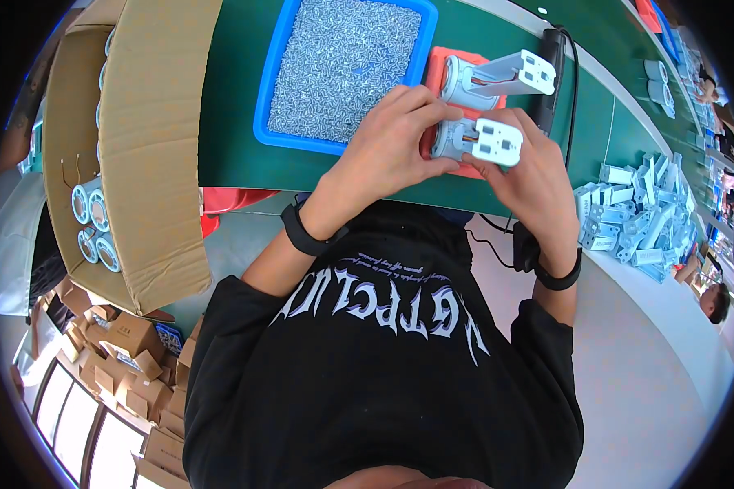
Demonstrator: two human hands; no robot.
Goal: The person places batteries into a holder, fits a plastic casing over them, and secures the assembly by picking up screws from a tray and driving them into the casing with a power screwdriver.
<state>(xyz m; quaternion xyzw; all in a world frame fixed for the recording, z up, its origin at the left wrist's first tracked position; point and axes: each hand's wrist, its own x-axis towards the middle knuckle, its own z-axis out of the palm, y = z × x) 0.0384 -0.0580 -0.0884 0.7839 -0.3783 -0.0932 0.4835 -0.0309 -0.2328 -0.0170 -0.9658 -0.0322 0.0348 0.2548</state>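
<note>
Both my hands are closed around a pale blue-white plastic part [497, 142] with a round base and an upright bracket arm. It sits at the near end of a red-orange block [437, 59]. My left hand [386, 140] grips the base from the left, thumb on the near side, fingers curled over the far side. My right hand [537, 178] wraps the bracket from the right, its fingertips partly hidden behind the part. A second such part [467, 81] stands just beyond, on the same block, with a reddish wire inside.
A blue tray [263, 104] of small silver screws [347, 69] lies left of the block. A black bar-shaped thing [553, 77] with a cable lies to the right. Farther right is a pile of bracket parts [636, 213]. At left, a cardboard box [163, 130] holds round parts [98, 210].
</note>
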